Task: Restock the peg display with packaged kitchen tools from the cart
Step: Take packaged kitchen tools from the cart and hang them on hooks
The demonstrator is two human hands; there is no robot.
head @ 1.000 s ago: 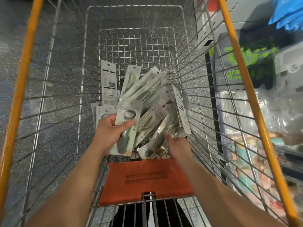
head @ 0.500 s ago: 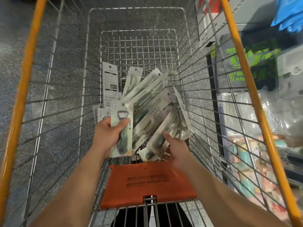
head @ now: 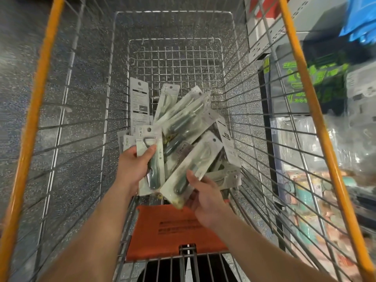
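head | left hand (head: 133,167): tool pack (head: 157,169) | right hand (head: 205,198): second pack (head: 195,163) | text blurred

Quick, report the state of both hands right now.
Left hand: grips an upright clear-fronted card pack holding a green-handled tool.
Right hand: grips a slanted clear-fronted card pack holding a green-handled tool.

A dark speckled floor (head: 85,58) fills the left side. Along the right stands grey shelving (head: 317,14), crowded with blurred packaged goods (head: 325,80), blue packs (head: 364,21) near its top.
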